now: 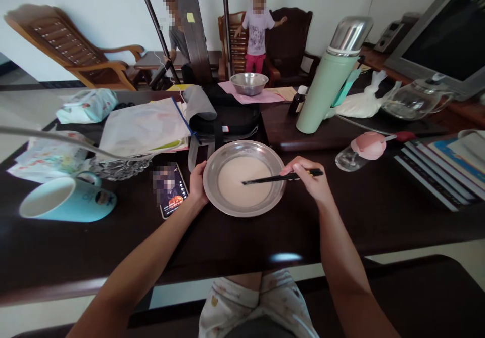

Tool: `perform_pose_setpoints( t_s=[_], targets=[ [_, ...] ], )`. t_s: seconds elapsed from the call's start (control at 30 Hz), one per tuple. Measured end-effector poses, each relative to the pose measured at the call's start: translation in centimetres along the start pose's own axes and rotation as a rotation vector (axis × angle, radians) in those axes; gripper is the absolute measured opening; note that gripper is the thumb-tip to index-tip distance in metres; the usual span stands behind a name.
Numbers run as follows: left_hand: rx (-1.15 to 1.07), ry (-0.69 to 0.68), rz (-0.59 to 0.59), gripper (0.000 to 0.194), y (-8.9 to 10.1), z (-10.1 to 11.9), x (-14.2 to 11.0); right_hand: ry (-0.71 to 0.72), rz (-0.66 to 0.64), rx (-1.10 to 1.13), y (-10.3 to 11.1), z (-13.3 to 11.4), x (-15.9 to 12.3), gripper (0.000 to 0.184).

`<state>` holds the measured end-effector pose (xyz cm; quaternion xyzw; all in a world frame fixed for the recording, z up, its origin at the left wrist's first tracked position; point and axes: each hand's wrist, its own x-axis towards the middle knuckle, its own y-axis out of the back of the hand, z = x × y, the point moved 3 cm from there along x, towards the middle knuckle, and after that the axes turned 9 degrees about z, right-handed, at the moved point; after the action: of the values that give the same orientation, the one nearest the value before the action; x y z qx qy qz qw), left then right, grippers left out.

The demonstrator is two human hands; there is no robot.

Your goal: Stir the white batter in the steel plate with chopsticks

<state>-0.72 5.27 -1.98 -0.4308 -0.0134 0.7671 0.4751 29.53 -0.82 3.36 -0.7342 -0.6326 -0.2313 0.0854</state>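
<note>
A wide metal bowl (215,199) stands on the dark table in front of me, with a pale, milky liquid (242,196) in it. My left hand (197,184) is closed on the bowl's left rim. In my right hand (308,176) is a pair of black chopsticks (271,178), pinched near their back end. Their tips reach into the liquid near the middle of the bowl. Just left of my left hand lies a phone (172,189) with its screen lit.
A light blue mug (71,201) sits on the left. Behind the bowl are a black bag (231,115), a smaller metal bowl (249,84) and a green thermos (326,85). To the right are a pink-lidded cup (359,151) and stacked books (435,176). Two people are beyond the table.
</note>
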Motion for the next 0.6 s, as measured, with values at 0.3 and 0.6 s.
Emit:
perform_pose_setpoints(
  t_s=[0.3,0.6],
  targets=[
    [0.036,-0.03,0.026,0.026,-0.2,0.2,-0.4,0.049,-0.051,-0.049,-0.6,-0.2,0.0,0.044],
    [0.024,-0.031,-0.009,0.015,0.2,-0.1,0.3,0.037,-0.11,-0.032,-1.0,-0.1,-0.1,0.046]
  ],
)
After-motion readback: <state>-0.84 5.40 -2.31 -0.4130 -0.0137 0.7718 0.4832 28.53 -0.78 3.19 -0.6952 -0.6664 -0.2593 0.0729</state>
